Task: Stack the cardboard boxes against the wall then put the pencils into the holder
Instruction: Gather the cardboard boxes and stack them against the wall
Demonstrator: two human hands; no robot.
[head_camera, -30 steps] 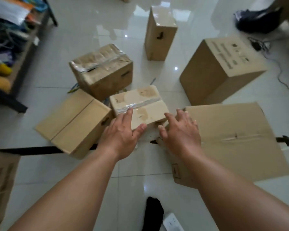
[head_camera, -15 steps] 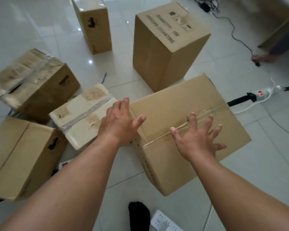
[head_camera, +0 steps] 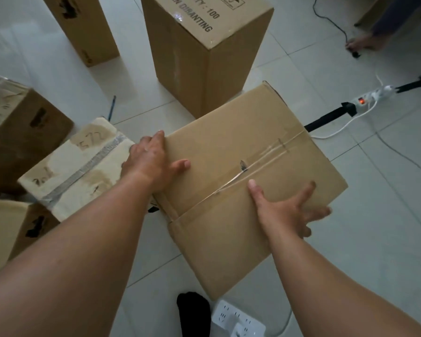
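A large flat cardboard box (head_camera: 241, 147) with a taped seam lies on the tiled floor in the middle. My left hand (head_camera: 153, 164) is at its left edge, fingers straight along the side and thumb on the top. Over the near right part of the top, my right hand (head_camera: 289, 210) lies with fingers spread and fingertips at the box's right edge. A pale taped box (head_camera: 78, 166) sits just left of it. A tall printed box (head_camera: 204, 49) stands behind. A blue pencil (head_camera: 111, 107) lies on the floor. No holder is in view.
A narrow box (head_camera: 83, 27) stands far left, a worn box (head_camera: 17, 132) and another box (head_camera: 7, 234) lie at the left. Power strips (head_camera: 238, 322) (head_camera: 367, 99), cables and my black sock (head_camera: 192, 312) are on the floor. A person's foot (head_camera: 365, 42) is far right.
Both hands left the pale box for the large flat one. My left hand settled on its left edge. My right hand slid across the top toward the near right edge.
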